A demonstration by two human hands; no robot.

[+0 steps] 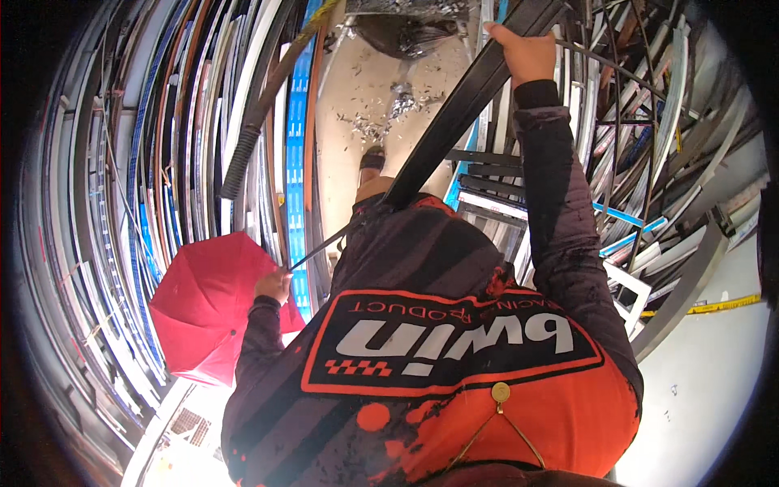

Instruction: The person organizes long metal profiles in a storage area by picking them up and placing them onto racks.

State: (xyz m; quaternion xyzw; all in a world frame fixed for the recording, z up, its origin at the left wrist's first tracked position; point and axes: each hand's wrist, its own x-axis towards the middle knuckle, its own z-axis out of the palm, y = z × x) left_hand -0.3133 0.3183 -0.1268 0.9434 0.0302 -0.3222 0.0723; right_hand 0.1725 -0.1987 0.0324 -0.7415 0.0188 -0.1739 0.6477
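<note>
Stretched out ahead and to the right, my right hand [523, 53] is closed at the edge of a long black bar [462, 109]. The bar slants from the upper right down toward my chest, where its near end meets my shirt. Lower on the left, my left hand [274, 286] has its fingers closed around a thin dark strip [320, 246]. The strip runs up toward the bar's near end; my shirt hides where it ends. Right beside that hand is an open red umbrella [213, 304], its canopy partly behind my wrist. Whether the hand touches the canopy, I cannot tell.
Many long strips and mouldings [174, 122] stand packed along the left. More lengths [641, 138] lean in a pile on the right, near a yellow tape measure [726, 305]. Dark and silvery scraps [389, 114] litter the beige floor [349, 81] ahead, past my foot [372, 159].
</note>
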